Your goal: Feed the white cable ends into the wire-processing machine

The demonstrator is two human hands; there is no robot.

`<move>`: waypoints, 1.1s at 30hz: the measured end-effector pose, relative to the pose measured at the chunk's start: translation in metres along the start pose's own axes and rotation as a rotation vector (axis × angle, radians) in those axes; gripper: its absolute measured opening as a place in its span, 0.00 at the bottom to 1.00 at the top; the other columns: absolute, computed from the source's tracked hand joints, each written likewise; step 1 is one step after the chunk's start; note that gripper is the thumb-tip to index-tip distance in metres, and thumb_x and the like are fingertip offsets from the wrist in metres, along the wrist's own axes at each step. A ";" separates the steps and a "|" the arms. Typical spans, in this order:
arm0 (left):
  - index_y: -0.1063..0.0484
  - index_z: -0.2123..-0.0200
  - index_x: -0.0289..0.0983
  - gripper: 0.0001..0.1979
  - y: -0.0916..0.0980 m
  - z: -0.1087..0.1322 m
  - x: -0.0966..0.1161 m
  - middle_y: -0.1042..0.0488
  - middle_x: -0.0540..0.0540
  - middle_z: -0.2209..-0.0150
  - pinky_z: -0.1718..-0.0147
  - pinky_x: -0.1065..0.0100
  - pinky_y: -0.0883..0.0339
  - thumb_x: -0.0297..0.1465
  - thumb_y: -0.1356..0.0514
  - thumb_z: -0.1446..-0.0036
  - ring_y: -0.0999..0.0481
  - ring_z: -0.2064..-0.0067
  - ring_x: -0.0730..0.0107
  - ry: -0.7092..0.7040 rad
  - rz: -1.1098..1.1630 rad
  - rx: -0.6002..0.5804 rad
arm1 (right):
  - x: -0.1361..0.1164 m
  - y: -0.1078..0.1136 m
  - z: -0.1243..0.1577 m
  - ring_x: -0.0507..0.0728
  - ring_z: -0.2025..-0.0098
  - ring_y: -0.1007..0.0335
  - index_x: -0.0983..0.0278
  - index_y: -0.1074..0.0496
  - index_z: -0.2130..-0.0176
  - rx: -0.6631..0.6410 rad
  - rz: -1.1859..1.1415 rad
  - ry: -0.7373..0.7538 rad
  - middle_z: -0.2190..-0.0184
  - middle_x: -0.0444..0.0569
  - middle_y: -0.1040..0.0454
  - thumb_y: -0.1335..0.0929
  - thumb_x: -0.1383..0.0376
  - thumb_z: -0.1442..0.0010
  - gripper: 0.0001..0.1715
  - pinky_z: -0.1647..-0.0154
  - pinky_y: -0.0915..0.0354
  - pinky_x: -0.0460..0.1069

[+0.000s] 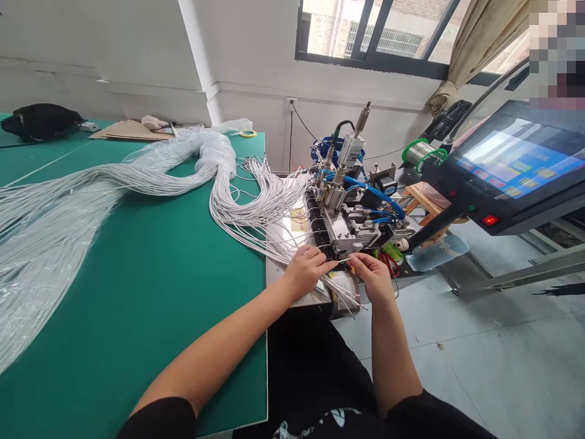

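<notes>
At the front edge of the wire-processing machine [340,222], a thin white cable [343,260] runs between my two hands. My left hand [307,271] is closed on it, thumb pointing right. My right hand [373,277] pinches the cable's end between thumb and fingers; the very tip is hidden. Below my hands, several loose cable ends [345,291] with stripped tips stick out over the edge. A large bundle of white cables [247,204] curves from the table to the machine, partly wrapped in clear plastic film [217,152].
The green table [183,292] spans the left side. A touch screen [516,158] on an arm stands at right, near a solder wire spool [420,153]. Behind lie a black bag [41,122], cardboard [132,130] and a yellow tape roll [247,133].
</notes>
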State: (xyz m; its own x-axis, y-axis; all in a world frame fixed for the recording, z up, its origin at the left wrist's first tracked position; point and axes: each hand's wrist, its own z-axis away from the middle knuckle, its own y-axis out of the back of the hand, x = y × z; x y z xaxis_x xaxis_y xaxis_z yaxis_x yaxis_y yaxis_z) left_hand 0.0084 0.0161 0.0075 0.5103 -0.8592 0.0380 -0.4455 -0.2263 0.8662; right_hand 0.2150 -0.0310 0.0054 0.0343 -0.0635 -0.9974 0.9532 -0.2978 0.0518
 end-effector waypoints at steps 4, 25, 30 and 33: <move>0.27 0.49 0.42 0.18 -0.001 0.001 -0.001 0.28 0.46 0.67 0.53 0.62 0.42 0.24 0.50 0.37 0.33 0.59 0.65 -0.017 0.008 0.056 | 0.003 -0.005 0.000 0.51 0.76 0.36 0.63 0.22 0.63 0.011 -0.052 0.003 0.72 0.49 0.23 0.26 0.51 0.52 0.22 0.78 0.42 0.46; 0.26 0.55 0.40 0.21 -0.002 0.001 0.000 0.29 0.44 0.62 0.52 0.58 0.44 0.22 0.42 0.53 0.33 0.56 0.60 0.064 -0.001 0.007 | 0.014 0.007 -0.017 0.54 0.72 0.38 0.65 0.29 0.71 -0.066 0.478 0.190 0.76 0.46 0.30 0.33 0.51 0.44 0.19 0.70 0.42 0.48; 0.25 0.56 0.42 0.20 -0.001 0.001 0.002 0.28 0.45 0.63 0.51 0.56 0.47 0.21 0.42 0.53 0.32 0.56 0.60 0.132 -0.006 -0.013 | 0.018 0.005 -0.024 0.51 0.74 0.44 0.63 0.36 0.75 -0.180 0.315 0.170 0.79 0.41 0.38 0.34 0.54 0.44 0.17 0.72 0.45 0.46; 0.25 0.56 0.42 0.20 -0.002 0.001 0.003 0.27 0.45 0.64 0.50 0.55 0.48 0.22 0.42 0.53 0.32 0.57 0.60 0.148 0.000 -0.012 | 0.019 0.000 -0.025 0.50 0.78 0.49 0.62 0.40 0.78 -0.221 0.172 0.079 0.81 0.39 0.43 0.34 0.54 0.46 0.18 0.76 0.50 0.46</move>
State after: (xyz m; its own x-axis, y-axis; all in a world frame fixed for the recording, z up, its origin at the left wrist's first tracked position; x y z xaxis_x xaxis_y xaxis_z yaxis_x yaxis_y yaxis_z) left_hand 0.0097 0.0137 0.0053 0.6133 -0.7822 0.1099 -0.4371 -0.2201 0.8721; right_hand 0.2235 -0.0089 -0.0151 0.2158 -0.0183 -0.9763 0.9734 -0.0741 0.2166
